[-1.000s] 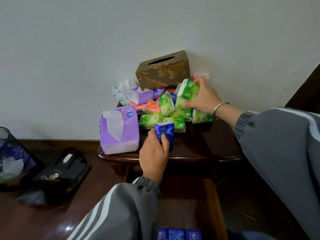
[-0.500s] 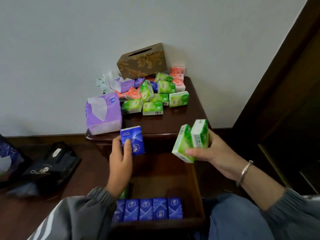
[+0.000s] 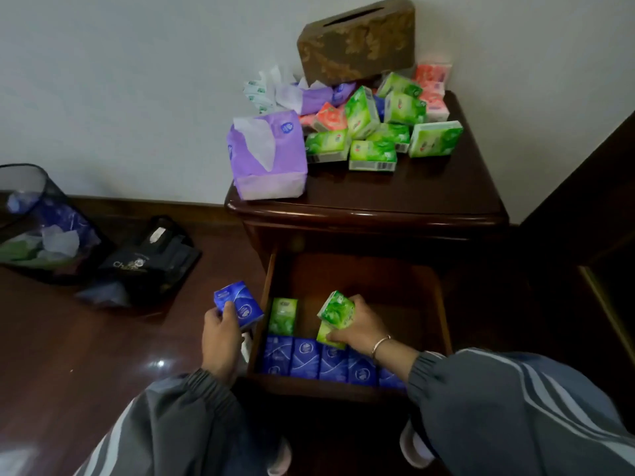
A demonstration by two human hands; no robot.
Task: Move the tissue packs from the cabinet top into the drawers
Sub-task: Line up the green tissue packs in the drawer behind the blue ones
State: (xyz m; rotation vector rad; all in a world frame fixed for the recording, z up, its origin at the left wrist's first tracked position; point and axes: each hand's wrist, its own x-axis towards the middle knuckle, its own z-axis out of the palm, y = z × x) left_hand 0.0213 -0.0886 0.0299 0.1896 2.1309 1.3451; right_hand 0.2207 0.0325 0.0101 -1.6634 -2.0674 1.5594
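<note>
The dark wooden cabinet top carries a heap of green tissue packs, orange ones and a big purple tissue pack. Below it the open drawer holds a front row of blue packs and one green pack behind them. My right hand is inside the drawer, gripping two green packs just behind the blue row. My left hand holds a blue pack outside the drawer's left wall.
A brown patterned tissue box leans on the wall behind the heap. On the dark floor at left stand a mesh waste bin and a black bag. Dark furniture rises at the right.
My right hand has carried two green packs from the cabinet top down into the drawer. My left hand has lowered the blue pack to the drawer's left side. The view tilted downward.
</note>
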